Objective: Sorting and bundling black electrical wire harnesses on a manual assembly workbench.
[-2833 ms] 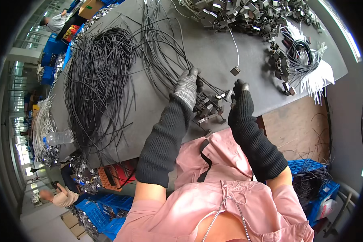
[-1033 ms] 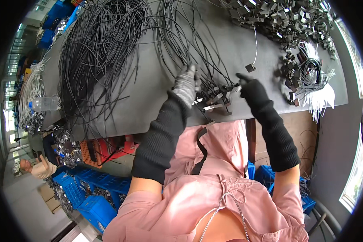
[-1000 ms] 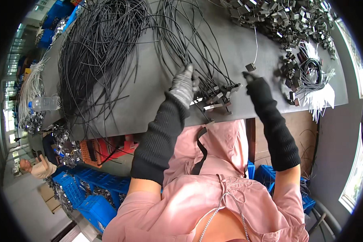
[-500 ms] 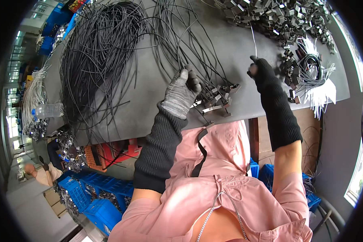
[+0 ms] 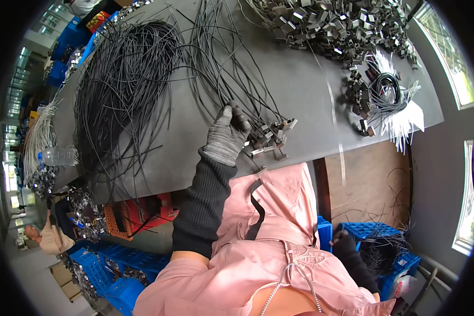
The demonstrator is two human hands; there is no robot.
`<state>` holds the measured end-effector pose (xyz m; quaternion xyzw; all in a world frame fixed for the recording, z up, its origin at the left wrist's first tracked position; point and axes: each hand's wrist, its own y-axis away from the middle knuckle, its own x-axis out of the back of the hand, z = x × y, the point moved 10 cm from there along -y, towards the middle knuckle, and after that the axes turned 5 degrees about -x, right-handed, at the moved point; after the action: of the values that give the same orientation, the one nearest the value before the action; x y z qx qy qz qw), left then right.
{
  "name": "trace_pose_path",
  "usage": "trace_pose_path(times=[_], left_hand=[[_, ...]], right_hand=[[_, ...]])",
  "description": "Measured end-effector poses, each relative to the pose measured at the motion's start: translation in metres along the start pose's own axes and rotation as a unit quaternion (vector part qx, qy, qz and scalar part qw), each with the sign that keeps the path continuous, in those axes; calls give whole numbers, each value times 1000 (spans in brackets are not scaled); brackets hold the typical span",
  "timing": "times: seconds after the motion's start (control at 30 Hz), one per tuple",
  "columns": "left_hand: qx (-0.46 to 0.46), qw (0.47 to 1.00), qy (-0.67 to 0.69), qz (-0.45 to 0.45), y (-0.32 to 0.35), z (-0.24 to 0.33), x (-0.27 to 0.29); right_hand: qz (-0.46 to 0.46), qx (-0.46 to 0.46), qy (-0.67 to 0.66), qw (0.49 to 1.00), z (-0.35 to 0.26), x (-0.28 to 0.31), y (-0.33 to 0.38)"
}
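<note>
Metal clips: a small cluster of silvery bracket-shaped metal clips (image 5: 271,138) lies near the front edge of the grey worktable (image 5: 300,95), each fixed to the end of a thin black cable.
Cable fan: the black cables (image 5: 221,79) run from those clips up and away across the table, spreading apart.
Left hand: the left hand (image 5: 227,134), in a grey knit glove with a black sleeve, rests on the cable ends just beside the clips; its fingers curl down over the strands, pressing or gripping them.
Right hand: the right hand (image 5: 345,243), in a dark glove, is down beside the body, below table level, next to a blue plastic crate (image 5: 374,234) holding dark cables; whether its fingers are closed cannot be told.
Large bundle: a thick heap of black cables (image 5: 124,89) lies to the left on the table.
Far pile: a heap of loose metal clips (image 5: 342,26) covers the far right of the table.
Coil: a coiled black cable with white ties (image 5: 392,102) sits near the right edge.
Bottle: a clear plastic bottle (image 5: 58,156) lies at the left end.
</note>
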<state>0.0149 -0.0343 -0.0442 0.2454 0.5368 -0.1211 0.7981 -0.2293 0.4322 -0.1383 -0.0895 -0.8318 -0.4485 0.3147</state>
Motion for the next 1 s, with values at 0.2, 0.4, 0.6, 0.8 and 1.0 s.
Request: trace_pose_path(times=[0.2, 0.4, 0.6, 0.8, 1.0], left_hand=[[14, 1000, 13, -17, 8, -17, -7], [16, 1000, -19, 5, 37, -15, -7], [-7, 1000, -6, 4, 43, -11, -8], [-8, 999, -7, 39, 19, -28, 6], [-29, 990, -89, 109, -7, -50, 3]], right_hand=[[-80, 130, -130, 980, -145, 59, -110], [38, 226, -215, 949, -346, 159, -206], [345, 351, 204, 846, -333, 153, -177], [283, 332, 181, 882, -123, 79, -41], [180, 191, -24, 965, -5, 19, 96]])
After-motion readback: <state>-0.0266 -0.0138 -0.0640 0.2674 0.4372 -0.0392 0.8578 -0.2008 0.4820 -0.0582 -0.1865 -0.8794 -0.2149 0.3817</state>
